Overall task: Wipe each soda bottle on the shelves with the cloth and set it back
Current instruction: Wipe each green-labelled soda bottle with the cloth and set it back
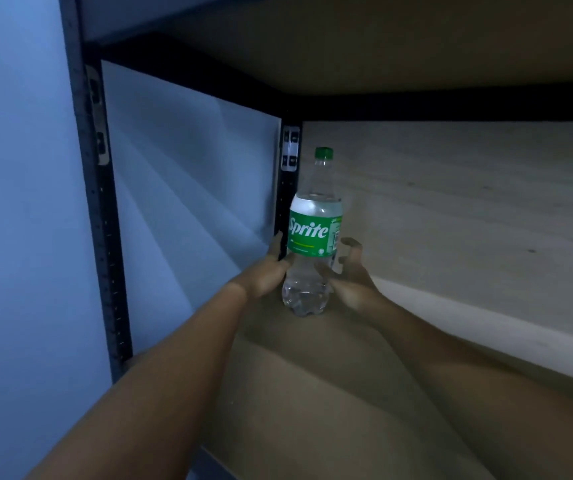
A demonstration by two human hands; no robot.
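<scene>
Soda bottle (313,233) stands upright at the back left corner of the shelf (330,393), long axis vertical. Left hand (267,271) and right hand (352,271) flank its lower body — left fingers curl against the side, right fingers loosely curled, contact unclear. No cloth visible. Both hands equally near.

Two bare forearms, no sleeves, watch or rings; left grip (264,275) and right grip (350,275) ungloved.
</scene>
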